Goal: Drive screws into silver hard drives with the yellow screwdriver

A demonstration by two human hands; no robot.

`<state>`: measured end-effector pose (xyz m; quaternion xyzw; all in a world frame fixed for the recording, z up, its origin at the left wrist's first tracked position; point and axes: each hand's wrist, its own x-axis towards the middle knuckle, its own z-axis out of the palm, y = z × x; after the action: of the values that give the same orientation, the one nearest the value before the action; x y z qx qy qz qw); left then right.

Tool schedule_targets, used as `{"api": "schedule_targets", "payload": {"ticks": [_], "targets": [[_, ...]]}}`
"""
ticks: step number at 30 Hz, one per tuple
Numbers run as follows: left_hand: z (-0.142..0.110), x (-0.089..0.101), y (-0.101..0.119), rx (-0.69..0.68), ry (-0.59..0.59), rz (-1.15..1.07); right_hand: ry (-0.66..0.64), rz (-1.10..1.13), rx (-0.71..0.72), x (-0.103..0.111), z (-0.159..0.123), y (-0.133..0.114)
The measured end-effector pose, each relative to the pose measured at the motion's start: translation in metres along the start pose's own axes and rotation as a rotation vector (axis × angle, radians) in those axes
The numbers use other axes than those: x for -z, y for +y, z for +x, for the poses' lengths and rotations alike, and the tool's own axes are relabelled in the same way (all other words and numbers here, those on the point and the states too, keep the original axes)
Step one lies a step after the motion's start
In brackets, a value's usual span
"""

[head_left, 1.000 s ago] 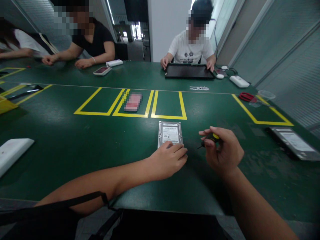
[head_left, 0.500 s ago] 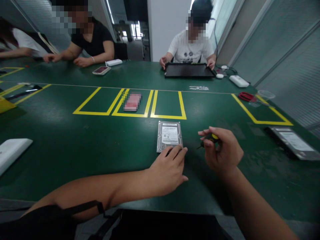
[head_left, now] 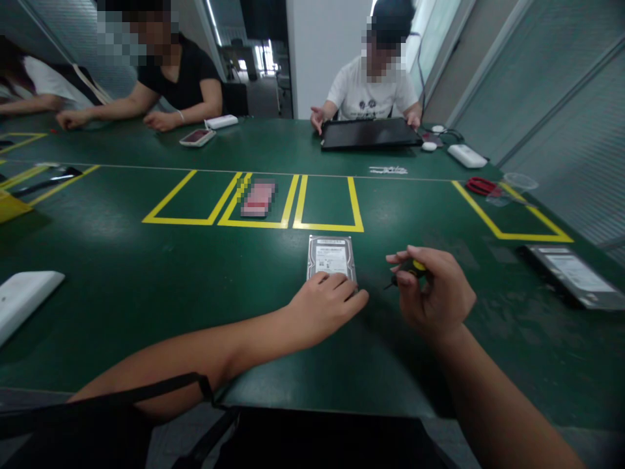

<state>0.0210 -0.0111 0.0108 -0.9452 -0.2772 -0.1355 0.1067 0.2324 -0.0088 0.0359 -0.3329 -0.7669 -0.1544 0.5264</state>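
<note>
A silver hard drive (head_left: 331,255) with a white label lies flat on the green table in front of me. Over its near end is my left hand (head_left: 326,301), fingers bent and closed against it; the fingertips are partly hidden. To the right of the drive, my right hand (head_left: 434,290) is raised, pinching a small screwdriver (head_left: 416,267) with a yellow and black handle. Its short dark shaft points left, toward the drive but apart from it.
A second hard drive (head_left: 579,277) lies at the right. Yellow tape frames (head_left: 328,228) mark the table, one around a pinkish blurred object (head_left: 258,198). A white device (head_left: 27,299) sits at left. Opposite, a person holds a black panel (head_left: 371,135); other people sit farther left.
My left hand has turned and its fingers have drawn together over the drive's near end. My right hand and the screwdriver stay put. The person opposite has tilted the black panel.
</note>
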Motion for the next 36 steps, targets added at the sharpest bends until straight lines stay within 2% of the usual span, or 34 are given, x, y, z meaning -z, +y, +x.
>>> {"api": "schedule_targets", "payload": {"ticks": [10, 17, 24, 36], "targets": [[0.002, -0.008, -0.013, 0.105, 0.011, -0.070, 0.002, -0.027, -0.010, 0.001, -0.002, 0.002], [0.000, -0.019, -0.013, -0.007, 0.121, -0.035, 0.021, -0.065, 0.010, 0.002, 0.002, 0.002], [0.004, -0.027, -0.010, -0.041, 0.137, -0.001, -0.014, -0.042, 0.036, 0.001, 0.000, 0.002], [0.007, -0.020, -0.008, -0.090, 0.184, 0.090, -0.019, -0.067, 0.036, 0.001, 0.002, 0.001]]}}
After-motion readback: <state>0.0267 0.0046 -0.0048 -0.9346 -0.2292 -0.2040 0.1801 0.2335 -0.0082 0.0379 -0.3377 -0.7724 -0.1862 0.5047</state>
